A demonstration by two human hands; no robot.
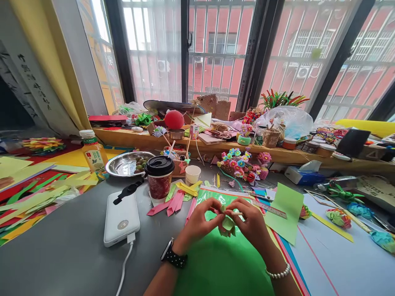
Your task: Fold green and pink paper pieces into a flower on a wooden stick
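"Over the green sheet (216, 267), what are your hands doing?"

"My left hand (205, 218) is pinching the pale-green paper flower (227, 224) at its far end. My right hand (248, 218) is gripping a short white stick (237, 213), its fingertips touching that same end."

"Which way is the flower pointing?"

"Its petals are facing near, toward me, so the long axis is running roughly near to far. Just right of my right hand, a light-green paper (285, 211) is lying creased."
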